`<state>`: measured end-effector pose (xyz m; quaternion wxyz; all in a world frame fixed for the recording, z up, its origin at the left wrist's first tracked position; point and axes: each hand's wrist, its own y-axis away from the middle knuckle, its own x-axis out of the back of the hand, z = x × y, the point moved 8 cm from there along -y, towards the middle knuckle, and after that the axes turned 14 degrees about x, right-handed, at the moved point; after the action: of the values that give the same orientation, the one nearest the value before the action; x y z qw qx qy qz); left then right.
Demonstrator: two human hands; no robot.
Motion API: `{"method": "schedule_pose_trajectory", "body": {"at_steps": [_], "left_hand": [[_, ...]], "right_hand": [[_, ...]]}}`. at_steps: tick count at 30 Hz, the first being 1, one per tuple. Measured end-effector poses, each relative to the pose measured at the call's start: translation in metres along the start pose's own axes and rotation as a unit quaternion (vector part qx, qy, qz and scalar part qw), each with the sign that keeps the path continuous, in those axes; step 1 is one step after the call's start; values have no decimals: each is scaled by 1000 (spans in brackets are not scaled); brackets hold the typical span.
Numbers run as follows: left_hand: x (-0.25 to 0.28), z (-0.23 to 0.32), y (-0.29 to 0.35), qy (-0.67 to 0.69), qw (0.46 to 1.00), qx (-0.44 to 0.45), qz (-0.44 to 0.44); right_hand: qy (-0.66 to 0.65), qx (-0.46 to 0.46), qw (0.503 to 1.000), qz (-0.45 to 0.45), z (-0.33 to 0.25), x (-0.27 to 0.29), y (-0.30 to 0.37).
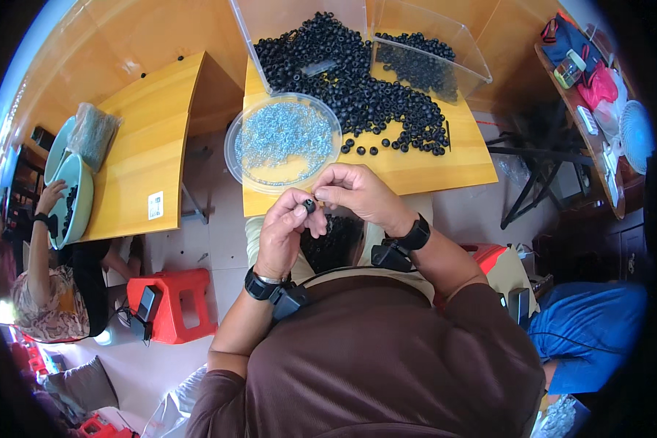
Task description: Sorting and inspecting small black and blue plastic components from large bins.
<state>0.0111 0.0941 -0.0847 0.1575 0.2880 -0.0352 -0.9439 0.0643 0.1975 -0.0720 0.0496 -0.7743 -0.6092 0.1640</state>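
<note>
Between the thumb and fingers of my left hand [279, 228] is a small round black part [309, 206] with a hole in it. My right hand [363, 196] meets it from the right, thumb and forefinger pinched together; what they hold is too small to make out. Just beyond my hands stands a round clear tub [231, 155] of small silvery-blue pieces [288, 135]. Many more black parts [365, 106] spread over the yellow table [456, 164] behind and right of it. Below my hands, more black parts [336, 244] lie at my lap.
Two clear bins [482, 77] lie at the table's back, black parts spilling from them. At left, another person's hand [50, 197] reaches into a green basin [85, 208] beside a second table [150, 157]. A red stool [164, 321] stands lower left. A cluttered shelf [598, 164] is at right.
</note>
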Motion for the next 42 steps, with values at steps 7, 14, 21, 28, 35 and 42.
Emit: {"method": "schedule_pose_trajectory", "body": {"at_steps": [7,14,21,28,35,42], "left_hand": [[7,-4,1,21,1000,-15,4],[8,-3,2,10,1000,-18,7],[11,-4,2,7,999,-11,34],[6,-2,3,5,1000,-14,13],[9,-2,4,-33,998,-39,31],[3,9,13,-54,992,-108,42]], "right_hand": [[-47,-9,999,-3,10,-3,3],[11,-8,999,34,0,5,-3],[53,62,996,24,-21,-4,-9],[64,108,992,6,-23,-10,-11],[54,115,992,3,-28,-14,-9],[46,132,990,0,-48,-22,-4]]}}
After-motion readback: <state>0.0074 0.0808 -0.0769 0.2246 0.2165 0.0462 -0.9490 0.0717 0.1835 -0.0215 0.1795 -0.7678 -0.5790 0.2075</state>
